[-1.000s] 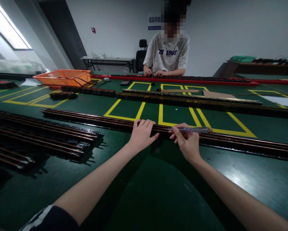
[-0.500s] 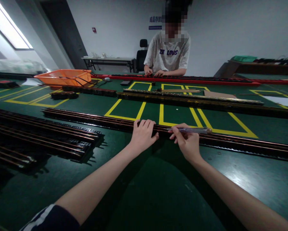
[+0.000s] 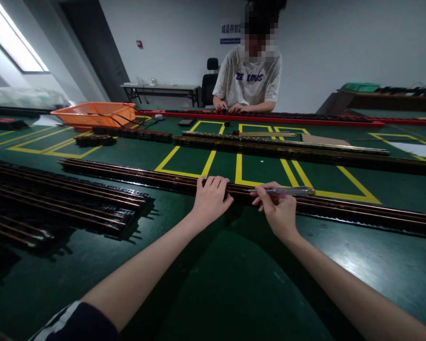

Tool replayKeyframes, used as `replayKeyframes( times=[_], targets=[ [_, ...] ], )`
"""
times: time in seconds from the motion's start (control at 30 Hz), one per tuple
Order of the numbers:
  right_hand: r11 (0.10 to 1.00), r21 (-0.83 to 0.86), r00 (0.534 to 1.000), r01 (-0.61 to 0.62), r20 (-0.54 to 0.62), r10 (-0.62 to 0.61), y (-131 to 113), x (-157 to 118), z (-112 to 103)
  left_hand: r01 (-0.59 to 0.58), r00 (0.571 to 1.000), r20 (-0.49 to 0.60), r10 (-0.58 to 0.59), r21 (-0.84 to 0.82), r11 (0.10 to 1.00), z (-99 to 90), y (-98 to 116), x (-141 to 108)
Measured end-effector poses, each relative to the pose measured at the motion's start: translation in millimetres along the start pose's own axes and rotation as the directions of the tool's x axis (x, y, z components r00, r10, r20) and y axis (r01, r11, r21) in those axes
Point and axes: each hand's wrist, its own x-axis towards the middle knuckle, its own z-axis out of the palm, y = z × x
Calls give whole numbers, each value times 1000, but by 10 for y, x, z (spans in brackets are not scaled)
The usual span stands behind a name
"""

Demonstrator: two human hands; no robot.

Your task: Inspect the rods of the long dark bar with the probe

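A long black rail [image 3: 138, 175] with copper-coloured strips runs across the green table in front of me. My left hand [image 3: 213, 196] is closed over it, fingers across the far edge and thumb on the near side. Just to the right, my right hand [image 3: 278, 206] grips a screwdriver [image 3: 293, 191] with a clear handle. It lies nearly level, its tip pointing left at the rail's strips between my hands. What the tip touches is too small to tell.
More black rails with copper strips [image 3: 102, 203] lie at the left. Beyond my rail are another long rail [image 3: 280, 147], an orange basket [image 3: 95, 115] and yellow tape outlines [image 3: 239, 166]. A person [image 3: 248, 80] works across the table at a red rail [image 3: 340, 121].
The rail has slid very slightly left. My right hand and the screwdriver have shifted a few pixels right; my left hand keeps its hold.
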Motion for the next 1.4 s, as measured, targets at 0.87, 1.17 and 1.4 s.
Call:
replayKeyframes(
  times=[0.87,1.17,1.4],
  targets=[
    [999,30,999,-33,25,32,-3,9,6,-33,999,11,32,20,999,-8,4,-3],
    [1000,-3,1000,-8,-25,7,5,1,2,-47,999,18,47,-8,999,-6,-8,-8],
    [998,-60,995,-4,-97,-2,-4,-13,-10,-50,999,19,50,-19,999,-9,-8,-11]
  ],
)
